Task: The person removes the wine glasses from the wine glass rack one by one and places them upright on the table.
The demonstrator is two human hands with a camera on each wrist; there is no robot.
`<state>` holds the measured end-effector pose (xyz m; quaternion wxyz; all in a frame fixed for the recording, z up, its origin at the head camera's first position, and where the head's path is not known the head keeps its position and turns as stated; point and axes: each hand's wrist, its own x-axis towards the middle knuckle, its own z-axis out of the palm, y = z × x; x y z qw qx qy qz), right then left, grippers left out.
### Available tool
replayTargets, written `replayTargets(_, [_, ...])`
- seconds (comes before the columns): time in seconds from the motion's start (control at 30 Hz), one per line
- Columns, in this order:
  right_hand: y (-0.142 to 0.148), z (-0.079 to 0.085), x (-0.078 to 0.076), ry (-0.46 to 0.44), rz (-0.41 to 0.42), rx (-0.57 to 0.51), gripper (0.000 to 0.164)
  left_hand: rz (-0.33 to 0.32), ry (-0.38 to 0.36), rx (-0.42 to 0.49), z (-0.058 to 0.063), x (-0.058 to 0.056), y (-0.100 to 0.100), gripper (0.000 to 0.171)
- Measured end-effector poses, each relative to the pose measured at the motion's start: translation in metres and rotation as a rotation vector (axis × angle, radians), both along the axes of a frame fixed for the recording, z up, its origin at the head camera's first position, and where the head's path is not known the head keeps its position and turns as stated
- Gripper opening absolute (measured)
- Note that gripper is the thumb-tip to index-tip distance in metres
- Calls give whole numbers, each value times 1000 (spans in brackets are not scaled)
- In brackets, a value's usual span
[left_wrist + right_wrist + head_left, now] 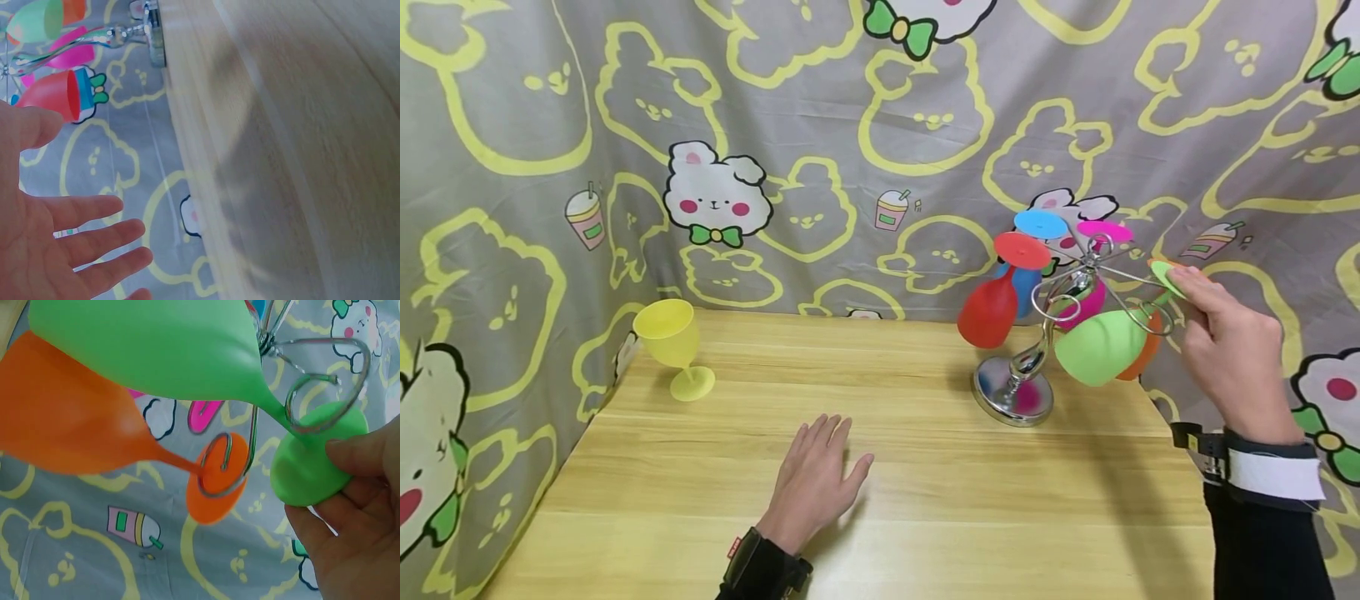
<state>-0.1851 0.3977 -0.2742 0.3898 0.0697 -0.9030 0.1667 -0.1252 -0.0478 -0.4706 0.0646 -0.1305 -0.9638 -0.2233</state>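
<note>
My right hand [1232,350] pinches the round foot of a green goblet [1101,346] between thumb and fingers. The goblet hangs tilted, bowl down, its stem within a wire loop of a chrome goblet rack [1015,392]. In the right wrist view, the thumb lies on the green foot [312,475], close beside the loop. Hanging from other loops are a red goblet [988,312], a blue goblet [1026,287], a magenta goblet [1086,304] and an orange goblet [75,419]. My left hand [812,483] holds nothing, fingers extended over the table's front middle.
Upright at the table's back left stands a yellow goblet [666,333]. The wooden table [850,367] backs onto a grey patterned curtain [820,108], which also hangs along both sides. One wire loop [1056,310] at the rack's front left carries no goblet.
</note>
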Motion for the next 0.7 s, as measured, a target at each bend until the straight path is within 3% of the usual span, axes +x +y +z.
replayTargets(0.23, [1,0,27,-42,-198,-26,40,-6,12,7,0,0,0,65])
replayTargets(0.47, [23,-28,43,-143,-361,-226,41,-9,22,25,-1,-1,-1,64])
replayTargets(0.6, [33,-53,47,-244,-378,-342,42,-10,26,41,1,-1,-1,63])
replayTargets(0.7, [33,-74,46,-368,-316,-378,45,-10,35,53,2,-1,-1,62])
